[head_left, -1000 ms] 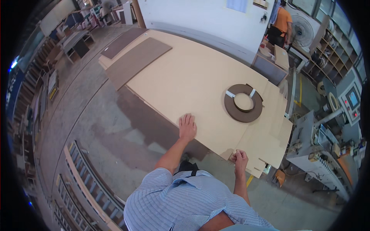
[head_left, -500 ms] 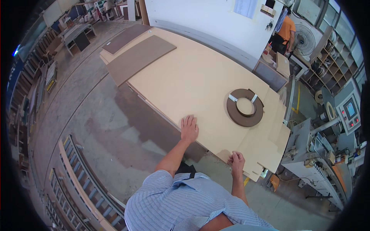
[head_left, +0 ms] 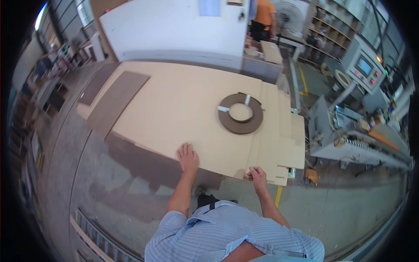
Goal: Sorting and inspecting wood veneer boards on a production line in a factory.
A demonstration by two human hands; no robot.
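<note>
A large pale board [head_left: 183, 100] lies flat in front of me. My left hand [head_left: 188, 157] rests on it near its front edge, palm down and fingers spread. Farther right, my right hand [head_left: 257, 175] is closed at the same edge, its fingertips pressed together. Whatever it might hold is hidden or too small to name. Beyond my hands, a brown roll of edge banding [head_left: 231, 125] with white tape pieces around it lies on the board. Two brown panels lie at the left end; the nearer one [head_left: 120, 100] overhangs the front edge.
Narrower pale panels [head_left: 291, 150] reach past the board's right end. A grey machine with a control panel [head_left: 365, 70] stands to the right. Behind are a white partition [head_left: 174, 30], a fan [head_left: 288, 17] and a person in orange [head_left: 264, 15]. A roller rack [head_left: 102, 240] stands lower left.
My view has swung to the right, so the board and roll sit farther left in the picture. Both hands keep about the same places at the board's edge.
</note>
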